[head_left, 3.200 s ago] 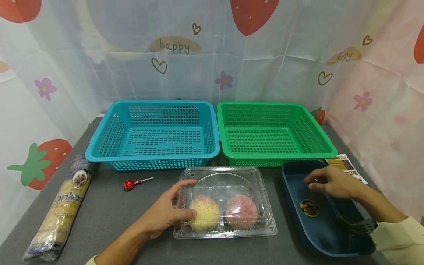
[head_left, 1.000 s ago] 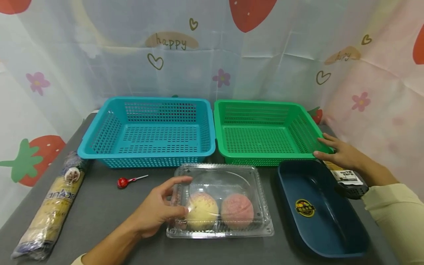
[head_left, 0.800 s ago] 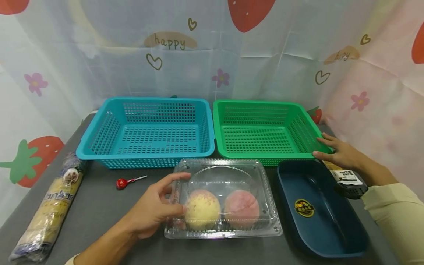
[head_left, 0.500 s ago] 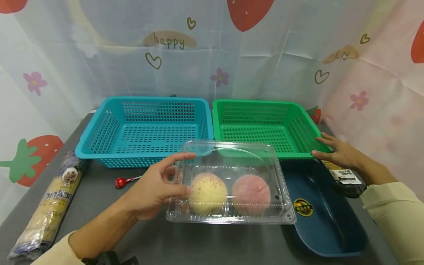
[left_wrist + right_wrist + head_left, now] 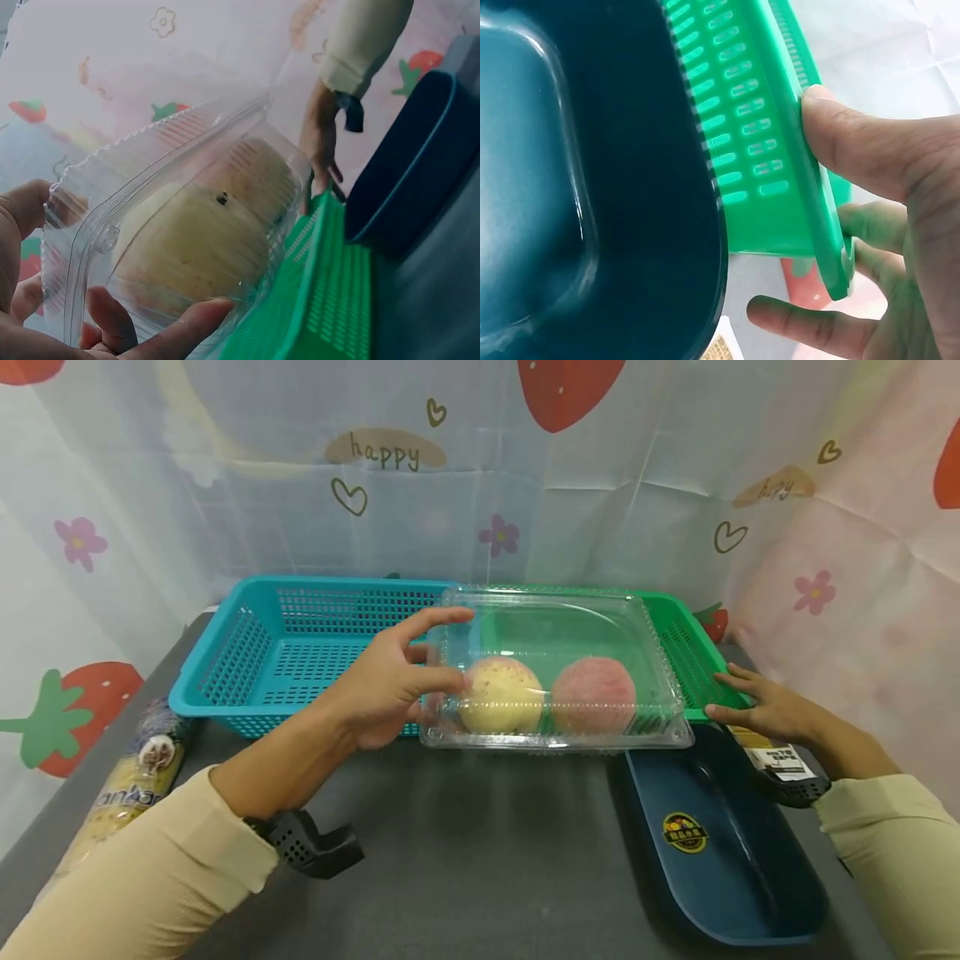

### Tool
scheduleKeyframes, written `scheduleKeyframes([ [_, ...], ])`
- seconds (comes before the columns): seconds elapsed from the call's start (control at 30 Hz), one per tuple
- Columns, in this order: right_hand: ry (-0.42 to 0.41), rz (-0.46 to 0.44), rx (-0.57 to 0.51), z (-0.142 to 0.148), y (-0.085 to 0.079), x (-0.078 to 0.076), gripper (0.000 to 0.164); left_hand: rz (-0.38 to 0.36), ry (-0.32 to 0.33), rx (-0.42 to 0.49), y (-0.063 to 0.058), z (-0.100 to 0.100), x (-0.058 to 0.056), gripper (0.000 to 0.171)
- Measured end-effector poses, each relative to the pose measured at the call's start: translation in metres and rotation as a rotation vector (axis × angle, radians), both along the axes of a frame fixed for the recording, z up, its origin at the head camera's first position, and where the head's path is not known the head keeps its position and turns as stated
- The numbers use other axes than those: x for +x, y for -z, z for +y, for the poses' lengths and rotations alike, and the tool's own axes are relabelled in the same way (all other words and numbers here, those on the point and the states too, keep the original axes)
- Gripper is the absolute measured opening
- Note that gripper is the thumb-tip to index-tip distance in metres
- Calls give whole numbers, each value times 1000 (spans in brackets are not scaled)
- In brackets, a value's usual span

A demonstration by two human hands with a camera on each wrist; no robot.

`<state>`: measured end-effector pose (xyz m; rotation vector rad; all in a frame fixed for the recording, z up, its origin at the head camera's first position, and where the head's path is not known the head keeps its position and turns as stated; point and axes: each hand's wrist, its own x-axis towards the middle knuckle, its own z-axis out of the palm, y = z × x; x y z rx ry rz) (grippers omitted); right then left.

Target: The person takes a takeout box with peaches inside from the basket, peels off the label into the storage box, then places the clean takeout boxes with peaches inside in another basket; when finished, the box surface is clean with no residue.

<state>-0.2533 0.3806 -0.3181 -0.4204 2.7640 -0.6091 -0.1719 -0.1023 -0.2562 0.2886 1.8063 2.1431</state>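
My left hand (image 5: 386, 681) grips the left end of a clear plastic clamshell box (image 5: 555, 743), thumb in front and fingers behind. Inside sit two round, fruit-like balls, one yellow with reddish specks (image 5: 501, 697), the other pink (image 5: 594, 697). The box is raised and tilted, overlapping the green basket (image 5: 701, 652) in the head view. In the left wrist view both balls (image 5: 191, 240) show through the plastic. My right hand (image 5: 776, 710) holds the basket's front right corner, its thumb on the rim (image 5: 810, 180) and other fingers round the far side.
A blue basket (image 5: 247, 710) stands left of the green one. In front on the right lies a dark blue tray (image 5: 720, 843), with a labelled packet (image 5: 783, 762) behind it. A long plastic-wrapped pack (image 5: 142, 777) lies at left, partly under my sleeve. A patterned curtain (image 5: 465, 485) hangs behind.
My left hand has lifted the clamshell box off the table and carried it forward over the green basket. Earlier my right hand moved from the tray to the basket's corner. The lollipop is now hidden.
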Motion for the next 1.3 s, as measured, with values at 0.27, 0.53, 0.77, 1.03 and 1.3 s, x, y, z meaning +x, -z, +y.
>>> scheduleKeyframes([
  [0.27,8,-34,3,2,-4,-1,83,5,-17,-14,-6,24,-35,66],
  [0.53,19,-41,6,2,-7,0,85,4,-19,0,2,57,-64,63],
  [0.77,25,-50,-18,-1,-7,-1,88,-37,-8,-11,14,80,-87,64],
  [1.03,-9,-21,16,-2,-8,-2,85,-60,-14,-20,32,99,-105,65],
  [1.3,-1,-33,30,-2,-8,-3,86,-88,-31,-48,49,116,-118,68],
])
